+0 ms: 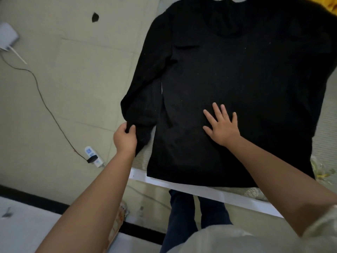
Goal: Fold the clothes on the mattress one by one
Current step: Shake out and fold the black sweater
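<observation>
A black long-sleeved sweater [237, 73] lies spread flat on the mattress [326, 114], collar at the far end and hem at the near edge. Its left sleeve [145, 92] runs down along the mattress's left side. My left hand [125, 137] grips the cuff end of that sleeve, fingers curled round the fabric. My right hand [221, 125] lies flat on the lower middle of the sweater with fingers spread. The sweater's right sleeve is not clearly seen in the dark fabric.
A white power strip [94, 156] with a plug and a dark cable [42, 95] lies on the beige floor to the left. A white device [7, 36] sits at the far left. Yellow cloth [328, 5] shows at the top right. The white bed frame edge [209, 193] runs in front of my legs.
</observation>
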Action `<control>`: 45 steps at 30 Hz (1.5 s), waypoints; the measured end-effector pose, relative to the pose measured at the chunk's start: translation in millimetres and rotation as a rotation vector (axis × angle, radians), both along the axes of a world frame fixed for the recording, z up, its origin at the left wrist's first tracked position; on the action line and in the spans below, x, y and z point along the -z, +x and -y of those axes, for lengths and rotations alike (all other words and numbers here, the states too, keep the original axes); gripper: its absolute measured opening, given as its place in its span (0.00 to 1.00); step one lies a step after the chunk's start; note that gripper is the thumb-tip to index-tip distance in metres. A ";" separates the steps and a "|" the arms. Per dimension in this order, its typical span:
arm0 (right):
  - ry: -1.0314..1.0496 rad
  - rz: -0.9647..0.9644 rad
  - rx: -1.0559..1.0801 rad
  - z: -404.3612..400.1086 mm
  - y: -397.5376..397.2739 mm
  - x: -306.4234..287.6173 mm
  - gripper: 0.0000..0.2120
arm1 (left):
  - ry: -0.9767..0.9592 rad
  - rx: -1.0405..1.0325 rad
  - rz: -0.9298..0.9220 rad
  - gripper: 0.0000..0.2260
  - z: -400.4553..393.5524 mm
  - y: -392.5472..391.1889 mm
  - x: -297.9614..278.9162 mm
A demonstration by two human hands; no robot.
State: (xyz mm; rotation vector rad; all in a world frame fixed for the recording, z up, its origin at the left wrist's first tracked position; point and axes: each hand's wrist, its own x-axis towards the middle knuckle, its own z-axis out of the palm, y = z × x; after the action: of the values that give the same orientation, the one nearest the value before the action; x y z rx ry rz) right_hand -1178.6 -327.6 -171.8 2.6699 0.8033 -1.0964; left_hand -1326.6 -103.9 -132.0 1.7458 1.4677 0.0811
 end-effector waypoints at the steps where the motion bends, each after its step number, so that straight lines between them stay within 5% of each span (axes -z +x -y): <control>1: 0.000 -0.014 0.002 1.3 -2.0 3.3 0.28 | 0.038 -0.042 0.055 0.09 -3.3 5.5 -7.0; 4: 0.070 -0.075 0.021 4.1 0.2 -0.2 0.27 | 0.175 -0.021 0.191 0.10 -10.9 38.9 -36.1; 7: 0.258 -0.231 0.126 17.7 17.7 -19.5 0.25 | 0.301 0.212 0.298 0.12 1.9 101.7 -70.6; 11: 0.501 -0.231 0.503 65.9 47.7 -45.8 0.22 | 0.375 0.854 0.409 0.11 57.3 198.2 -105.0; 13: 0.563 -0.162 0.711 96.8 63.0 -52.3 0.19 | 0.316 1.278 0.345 0.15 93.7 233.3 -110.4; 15: 0.588 -0.124 0.899 125.6 77.6 -55.3 0.17 | 0.223 1.464 0.242 0.21 122.7 251.3 -103.6; 20: 0.617 -0.108 1.013 150.8 97.1 -49.9 0.14 | 0.169 1.261 0.066 0.17 124.5 234.6 -60.7; 24: 0.650 0.119 0.653 125.1 108.4 -49.0 0.27 | 0.266 1.125 -0.186 0.18 87.6 212.4 -30.0; 27: 0.399 0.240 0.278 99.0 116.7 -41.3 0.39 | 0.293 1.067 -0.297 0.19 68.7 214.9 -20.7; 30: 0.249 0.185 0.341 85.8 132.2 -38.6 0.33 | 0.354 1.101 -0.282 0.20 54.7 236.3 -19.3; 34: 0.495 0.390 0.328 96.7 151.8 -44.0 0.10 | 0.612 1.224 -0.226 0.23 37.7 275.1 -12.4; 38: 0.611 0.036 0.873 116.8 195.0 -56.5 0.10 | 0.657 1.510 -0.445 0.18 16.3 318.6 4.4; 41: 0.809 -0.438 1.373 135.1 231.8 -71.2 0.19 | 0.374 1.524 -0.500 0.13 -2.4 351.4 -3.7; 45: 0.617 -0.536 1.520 131.9 267.9 -74.3 0.12 | 0.198 1.619 -0.818 0.14 -22.0 391.8 -19.4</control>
State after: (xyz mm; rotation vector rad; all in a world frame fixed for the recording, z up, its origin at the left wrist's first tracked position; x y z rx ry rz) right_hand -910.6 -459.4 -97.5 3.3450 -1.4765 -2.0502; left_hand -934.8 -81.9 -112.6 2.7557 0.0457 -1.4635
